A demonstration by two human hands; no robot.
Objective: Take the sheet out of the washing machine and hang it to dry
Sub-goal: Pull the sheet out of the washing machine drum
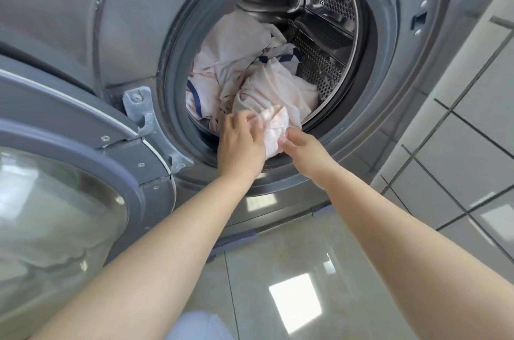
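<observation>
A pale pink-white sheet point(236, 61) with dark blue trim lies crumpled in the steel drum point(325, 61) of a grey front-loading washing machine point(133, 5). A bunched fold of it sticks out over the grey door seal point(178, 67) at the lower rim. My left hand point(240, 142) grips that fold from the left, fingers curled into the cloth. From the right, my right hand point(301, 146) pinches the same fold with thumb and fingertips. Both hands are at the mouth of the drum.
The round glass door point(69, 200) hangs open at the lower left, hinged beside the opening. A tiled wall point(459, 131) stands close on the right. Glossy floor tiles point(278, 270) lie below the machine.
</observation>
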